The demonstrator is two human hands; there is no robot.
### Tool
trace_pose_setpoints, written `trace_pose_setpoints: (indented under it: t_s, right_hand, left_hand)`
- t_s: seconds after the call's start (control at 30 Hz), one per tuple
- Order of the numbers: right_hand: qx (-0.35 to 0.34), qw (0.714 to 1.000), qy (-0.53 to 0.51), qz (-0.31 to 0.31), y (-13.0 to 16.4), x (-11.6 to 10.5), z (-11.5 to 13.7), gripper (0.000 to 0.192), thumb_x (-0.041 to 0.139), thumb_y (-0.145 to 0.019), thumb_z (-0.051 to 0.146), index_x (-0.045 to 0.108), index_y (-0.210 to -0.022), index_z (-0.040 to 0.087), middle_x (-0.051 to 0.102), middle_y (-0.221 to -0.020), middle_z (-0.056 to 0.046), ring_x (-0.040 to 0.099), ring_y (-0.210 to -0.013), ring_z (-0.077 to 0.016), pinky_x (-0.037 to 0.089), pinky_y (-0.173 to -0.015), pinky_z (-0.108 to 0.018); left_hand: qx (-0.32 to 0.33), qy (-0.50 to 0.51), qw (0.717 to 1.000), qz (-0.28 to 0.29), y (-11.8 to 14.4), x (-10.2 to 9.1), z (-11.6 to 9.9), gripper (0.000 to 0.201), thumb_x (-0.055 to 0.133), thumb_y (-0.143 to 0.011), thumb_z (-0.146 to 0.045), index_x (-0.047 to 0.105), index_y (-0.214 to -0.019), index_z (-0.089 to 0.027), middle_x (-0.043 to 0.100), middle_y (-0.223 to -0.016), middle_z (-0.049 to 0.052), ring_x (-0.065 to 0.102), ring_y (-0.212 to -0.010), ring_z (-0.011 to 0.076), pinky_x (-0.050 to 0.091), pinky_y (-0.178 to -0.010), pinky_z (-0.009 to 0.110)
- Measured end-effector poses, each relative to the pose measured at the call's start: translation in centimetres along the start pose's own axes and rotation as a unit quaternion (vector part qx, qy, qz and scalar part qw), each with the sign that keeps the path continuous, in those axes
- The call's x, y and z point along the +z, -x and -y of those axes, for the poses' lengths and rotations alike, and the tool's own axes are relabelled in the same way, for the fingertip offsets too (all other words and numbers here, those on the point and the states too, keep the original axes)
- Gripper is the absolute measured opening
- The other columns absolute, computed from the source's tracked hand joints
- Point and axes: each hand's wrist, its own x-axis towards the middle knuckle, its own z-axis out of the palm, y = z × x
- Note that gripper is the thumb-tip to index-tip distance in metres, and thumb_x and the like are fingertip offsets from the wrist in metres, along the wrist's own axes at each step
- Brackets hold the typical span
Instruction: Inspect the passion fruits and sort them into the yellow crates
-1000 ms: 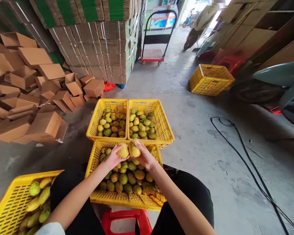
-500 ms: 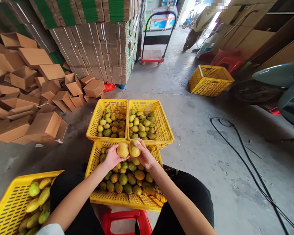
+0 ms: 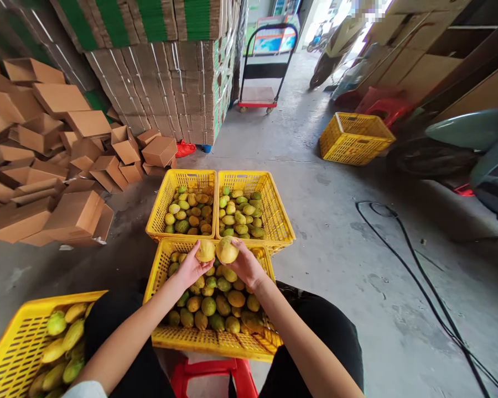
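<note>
My left hand (image 3: 187,269) grips a yellow mango (image 3: 206,250), and my right hand (image 3: 245,267) grips another yellow mango (image 3: 226,250). Both fruits are held side by side above the far rim of the near yellow crate (image 3: 199,338), which rests across my knees and holds several green and yellow mangoes. Just beyond stand two more yellow crates on the floor, a left one (image 3: 163,200) and a right one (image 3: 279,207), each partly filled with mangoes.
Another yellow crate of mangoes (image 3: 12,348) sits at my lower left. A pile of cardboard boxes (image 3: 45,160) lies to the left, stacked flat cartons (image 3: 166,83) behind. An upturned yellow crate (image 3: 357,138), a trolley (image 3: 265,72), scooters and a black cable (image 3: 419,276) occupy the right. A red stool (image 3: 211,378) is beneath me.
Both hands have lifted the two mangoes slightly up and forward over the crate's far rim; the view has shifted a little downward.
</note>
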Motion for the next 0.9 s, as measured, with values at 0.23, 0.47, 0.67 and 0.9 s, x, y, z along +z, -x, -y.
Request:
trace_pose_setpoints:
  t_s: [0.23, 0.47, 0.67, 0.9]
  right_hand:
    - [0.032, 0.998, -0.006, -0.044, 0.3, 0.4, -0.8, 0.029, 0.074, -0.07, 0.038, 0.055, -0.088, 0.027, 0.06, -0.081, 0.006, 0.055, -0.07, -0.012, 0.043, -0.058, -0.025]
    - [0.049, 0.998, -0.028, -0.04, 0.2, 0.2, -0.6, 0.027, 0.071, -0.071, 0.034, 0.058, -0.093, 0.026, 0.066, -0.089, 0.002, 0.061, -0.081, -0.0172, 0.047, -0.065, -0.029]
    - [0.06, 0.996, -0.053, -0.033, 0.3, 0.5, -0.1, 0.024, 0.064, -0.07, 0.03, 0.06, -0.094, 0.025, 0.068, -0.087, 0.001, 0.062, -0.087, -0.021, 0.049, -0.069, -0.031]
    - [0.041, 0.998, -0.038, -0.015, 0.4, 0.5, 0.1, 0.023, 0.06, -0.067, 0.026, 0.061, -0.09, 0.024, 0.068, -0.087, 0.001, 0.061, -0.093, -0.0226, 0.049, -0.074, -0.033]
  left_hand:
    - [0.019, -0.025, 0.999, 0.021, 0.6, -0.2, 0.5, 0.023, 0.064, -0.082, -0.024, 0.06, -0.102, -0.016, 0.069, -0.098, 0.008, 0.067, -0.086, 0.0185, 0.057, -0.082, 0.037]
    - [0.001, -0.032, 0.999, 0.04, 0.8, 0.2, 0.6, 0.015, 0.058, -0.085, -0.023, 0.06, -0.097, -0.015, 0.069, -0.096, 0.008, 0.066, -0.086, 0.0181, 0.053, -0.09, 0.043]
    - [0.003, -0.004, 1.0, 0.008, 1.0, 0.5, 0.2, 0.016, 0.051, -0.086, -0.025, 0.058, -0.096, -0.015, 0.069, -0.086, 0.007, 0.066, -0.08, 0.0193, 0.052, -0.087, 0.048]
    - [0.012, 0.006, 1.0, 0.0, 0.8, 0.3, 0.1, 0.015, 0.047, -0.086, -0.023, 0.058, -0.091, -0.014, 0.068, -0.087, 0.008, 0.066, -0.082, 0.0208, 0.051, -0.089, 0.052]
